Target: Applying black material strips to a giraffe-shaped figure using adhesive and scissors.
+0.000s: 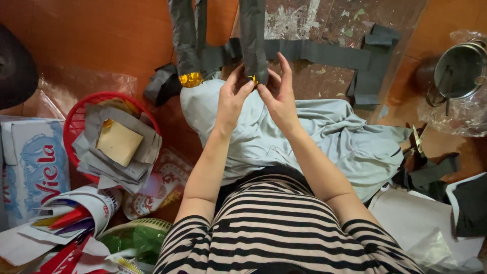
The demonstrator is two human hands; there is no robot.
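Fingers of left hand point(232, 96) and right hand point(276, 94) pinched shut on gold-tipped grey strip point(252, 40), tip between fingertips

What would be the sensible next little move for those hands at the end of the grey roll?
Probably press the gold foil snugly round the end of the grey rolled strip. Both the left hand and right hand pinch there, only a scrap of gold shows, while the neighbouring grey roll already wears a full gold foil cap.
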